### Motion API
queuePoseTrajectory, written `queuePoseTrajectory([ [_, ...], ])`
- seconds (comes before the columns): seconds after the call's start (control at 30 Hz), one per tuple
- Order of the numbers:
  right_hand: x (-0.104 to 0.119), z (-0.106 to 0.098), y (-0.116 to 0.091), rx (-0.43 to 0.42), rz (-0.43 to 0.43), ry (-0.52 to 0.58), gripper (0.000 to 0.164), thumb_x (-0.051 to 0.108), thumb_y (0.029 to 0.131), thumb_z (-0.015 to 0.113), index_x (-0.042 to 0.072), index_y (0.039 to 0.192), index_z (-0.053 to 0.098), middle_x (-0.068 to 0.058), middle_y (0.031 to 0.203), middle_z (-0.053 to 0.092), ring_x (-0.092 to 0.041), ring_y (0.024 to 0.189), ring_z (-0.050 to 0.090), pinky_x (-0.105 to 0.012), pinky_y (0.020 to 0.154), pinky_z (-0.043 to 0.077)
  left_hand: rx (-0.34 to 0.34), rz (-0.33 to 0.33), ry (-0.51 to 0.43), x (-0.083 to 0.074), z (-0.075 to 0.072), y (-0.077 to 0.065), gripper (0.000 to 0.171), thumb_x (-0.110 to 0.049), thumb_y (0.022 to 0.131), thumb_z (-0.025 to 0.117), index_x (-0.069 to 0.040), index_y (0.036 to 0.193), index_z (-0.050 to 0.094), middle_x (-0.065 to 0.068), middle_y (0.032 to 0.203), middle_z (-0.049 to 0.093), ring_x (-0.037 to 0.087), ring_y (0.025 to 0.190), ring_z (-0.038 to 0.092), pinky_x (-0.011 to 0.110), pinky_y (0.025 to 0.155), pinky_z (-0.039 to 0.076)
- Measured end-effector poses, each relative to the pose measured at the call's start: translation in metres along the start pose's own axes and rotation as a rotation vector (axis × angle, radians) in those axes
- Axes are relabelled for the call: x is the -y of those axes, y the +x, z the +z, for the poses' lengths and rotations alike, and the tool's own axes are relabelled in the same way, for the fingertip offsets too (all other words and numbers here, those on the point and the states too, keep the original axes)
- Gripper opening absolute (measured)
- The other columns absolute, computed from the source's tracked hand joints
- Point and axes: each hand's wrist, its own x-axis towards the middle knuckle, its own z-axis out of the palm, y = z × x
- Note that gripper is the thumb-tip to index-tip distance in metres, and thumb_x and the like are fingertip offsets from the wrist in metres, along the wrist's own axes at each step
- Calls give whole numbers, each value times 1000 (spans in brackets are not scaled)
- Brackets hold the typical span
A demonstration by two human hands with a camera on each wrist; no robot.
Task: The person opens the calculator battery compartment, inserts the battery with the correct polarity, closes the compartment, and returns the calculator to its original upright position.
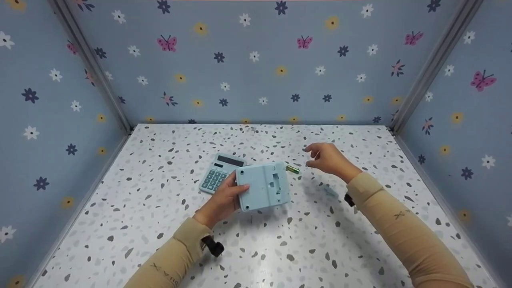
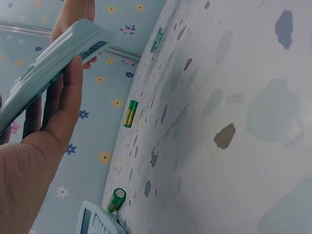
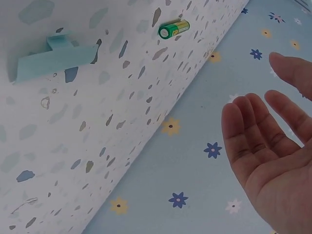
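Note:
A light blue calculator (image 1: 260, 188), its back toward the head camera, is gripped at its left side by my left hand (image 1: 224, 198), thumb over the back. On that back, the battery compartment (image 1: 277, 184) is uncovered. My right hand (image 1: 326, 158) is raised to the right of it, holding nothing, fingers loosely bent. A green and gold battery (image 1: 293, 169) lies between the calculator and the right hand. The small light blue battery cover (image 3: 56, 58) lies on the table in the right wrist view. Another green battery (image 2: 116, 200) shows low in the left wrist view.
A second light blue calculator (image 1: 216, 176) lies keys up on the speckled table (image 1: 160, 240), partly behind the left hand and the held calculator. Blue flowered panels (image 1: 256, 60) enclose the table at the back and both sides.

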Motion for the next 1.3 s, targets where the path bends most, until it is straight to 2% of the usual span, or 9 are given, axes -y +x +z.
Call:
queuePoseTrajectory([
  [0.37, 7, 6, 7, -28, 10, 17, 44, 10, 98, 79, 0, 139, 70, -23, 117, 72, -34, 103, 68, -50, 89, 59, -3, 7, -19, 3, -1, 2, 72, -7, 109, 56, -17, 172, 23, 11, 161, 52, 25, 133, 64, 49, 110, 56],
  [0.63, 6, 11, 16, -22, 54, 59, 45, 13, 98, 80, 1, 140, 69, -20, 118, 72, -33, 106, 68, -47, 91, 59, -9, -1, -22, 3, -1, 1, 75, -6, 107, 57, -18, 173, 22, 12, 162, 52, 25, 132, 65, 50, 111, 56],
  [0.9, 3, 15, 24, -10, 62, 80, 46, 14, 98, 80, 2, 142, 68, -19, 118, 72, -33, 107, 67, -46, 90, 59, -6, -4, -17, 2, -2, 1, 75, -7, 108, 56, -19, 174, 20, 16, 167, 46, 27, 136, 63, 52, 113, 55],
  [1.3, -8, 25, 33, 35, 33, 105, 47, 13, 98, 81, 1, 141, 68, -28, 128, 70, -34, 109, 66, -46, 92, 58, -21, 0, -7, 3, -3, 0, 71, -7, 109, 55, -19, 172, 25, 10, 159, 54, 25, 131, 66, 49, 107, 58],
])
